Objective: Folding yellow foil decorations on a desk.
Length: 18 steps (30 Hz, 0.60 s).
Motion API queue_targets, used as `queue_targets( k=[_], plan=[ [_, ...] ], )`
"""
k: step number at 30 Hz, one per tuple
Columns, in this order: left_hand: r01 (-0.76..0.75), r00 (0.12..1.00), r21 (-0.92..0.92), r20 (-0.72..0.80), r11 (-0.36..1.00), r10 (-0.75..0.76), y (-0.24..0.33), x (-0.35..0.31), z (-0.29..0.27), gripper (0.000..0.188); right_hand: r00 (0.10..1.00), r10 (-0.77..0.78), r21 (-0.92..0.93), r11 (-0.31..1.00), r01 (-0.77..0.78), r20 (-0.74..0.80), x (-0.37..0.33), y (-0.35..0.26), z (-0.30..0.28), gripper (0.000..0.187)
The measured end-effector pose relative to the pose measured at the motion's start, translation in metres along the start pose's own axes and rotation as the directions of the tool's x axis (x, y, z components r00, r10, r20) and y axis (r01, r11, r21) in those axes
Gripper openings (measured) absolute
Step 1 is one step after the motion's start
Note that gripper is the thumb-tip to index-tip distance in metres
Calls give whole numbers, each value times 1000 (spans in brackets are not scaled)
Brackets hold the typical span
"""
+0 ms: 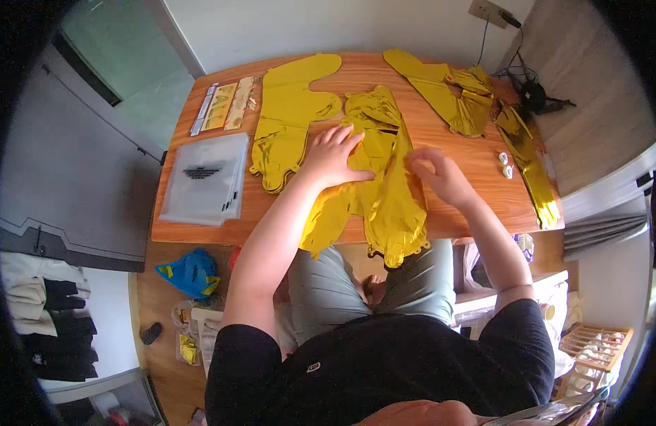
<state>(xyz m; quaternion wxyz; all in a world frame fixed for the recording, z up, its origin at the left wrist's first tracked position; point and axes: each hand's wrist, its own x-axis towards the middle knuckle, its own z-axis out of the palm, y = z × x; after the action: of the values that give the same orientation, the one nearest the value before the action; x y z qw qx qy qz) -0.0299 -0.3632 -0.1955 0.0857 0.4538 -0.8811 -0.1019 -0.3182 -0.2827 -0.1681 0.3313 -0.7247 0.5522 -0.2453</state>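
Observation:
A flat, uninflated gold foil balloon (395, 206) lies creased in front of me, its near end hanging over the table edge. My left hand (333, 157) rests on it with the fingers spread, so it is open. At the balloon's right edge my right hand (445, 179) is curled, thumb and fingers pinching close together on the foil. Its fingertips are small in view. To the left lies a flat stack of similar gold foil balloons (282, 106), with several tabs at the near end.
Clear plastic bags (206, 177) and printed cards (225, 106) lie on the table's (328, 213) left side. More gold foil balloons (448, 92) are at the far right, near two small white rolls (506, 170) and black cables (533, 92). A blue bag (189, 273) sits on the floor.

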Motion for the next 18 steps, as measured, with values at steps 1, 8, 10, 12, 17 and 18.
queue_targets(
  k=[1,8,10,12,17,18],
  plan=[
    [0,1000,-1,0,1000,0,0,0,0,112,1000,1,-1,1000,-1,0,6,3,0,39],
    [-6,1000,-37,3,999,6,-4,1,3,113,930,-355,-296,902,314,-97,40,18,1,30],
    [-5,1000,-37,6,999,5,-5,0,3,113,962,-266,-276,931,240,-63,45,15,-1,29],
    [-5,1000,-46,-1,999,5,-5,-1,4,112,982,-174,-484,854,188,74,50,12,-5,31],
    [-11,1000,-9,-25,1000,11,-3,-2,6,108,966,-260,-532,816,224,8,50,20,2,33],
    [-16,999,-9,-34,1000,16,-3,-2,7,107,962,-274,-534,815,226,-12,50,22,6,33]
  ],
)
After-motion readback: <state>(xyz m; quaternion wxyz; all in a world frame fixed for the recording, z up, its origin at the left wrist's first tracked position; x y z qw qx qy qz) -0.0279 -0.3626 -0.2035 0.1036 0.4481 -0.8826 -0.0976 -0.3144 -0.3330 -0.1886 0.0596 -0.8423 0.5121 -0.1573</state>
